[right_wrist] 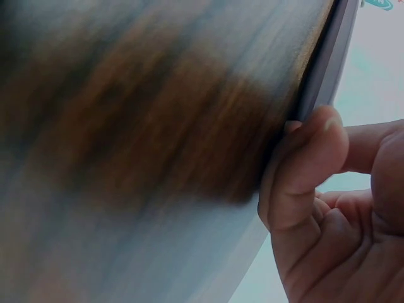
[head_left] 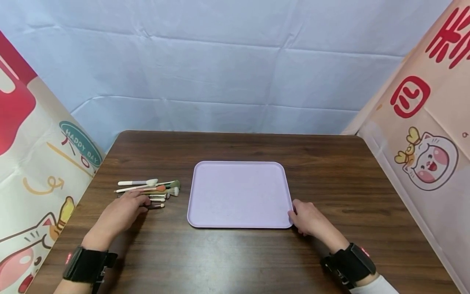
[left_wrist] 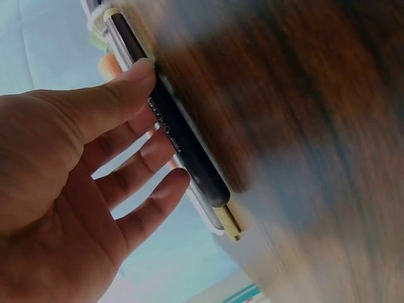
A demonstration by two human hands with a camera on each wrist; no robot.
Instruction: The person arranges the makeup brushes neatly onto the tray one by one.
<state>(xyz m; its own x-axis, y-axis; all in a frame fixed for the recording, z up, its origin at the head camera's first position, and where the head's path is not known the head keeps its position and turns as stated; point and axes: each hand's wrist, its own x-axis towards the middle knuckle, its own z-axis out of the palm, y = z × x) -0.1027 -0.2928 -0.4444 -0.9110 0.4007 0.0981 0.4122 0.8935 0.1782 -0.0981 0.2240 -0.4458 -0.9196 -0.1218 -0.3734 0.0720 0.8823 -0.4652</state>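
Observation:
Several makeup brushes lie bunched at the table's left side, among them a white-handled brush (head_left: 132, 183), an orange-tipped brush (head_left: 160, 188) and a green-bristled brush (head_left: 174, 184). My left hand (head_left: 123, 214) is over their handles. In the left wrist view, its thumb touches a dark-handled brush (left_wrist: 180, 136) with a gold end, while the loosely spread fingers reach to the brushes' other side. A pale purple tray (head_left: 240, 194) lies flat at the centre. At its right edge, near the front corner, my right hand (head_left: 308, 218) grips the rim, fingers curled at the side.
The brown wooden table (head_left: 235, 261) has rounded far corners. A pale blue cloth (head_left: 220, 73) hangs behind it. Printed sheets with cartoon animals stand along the left (head_left: 33, 196) and right (head_left: 415, 122). Black bands (head_left: 88, 264) circle both wrists.

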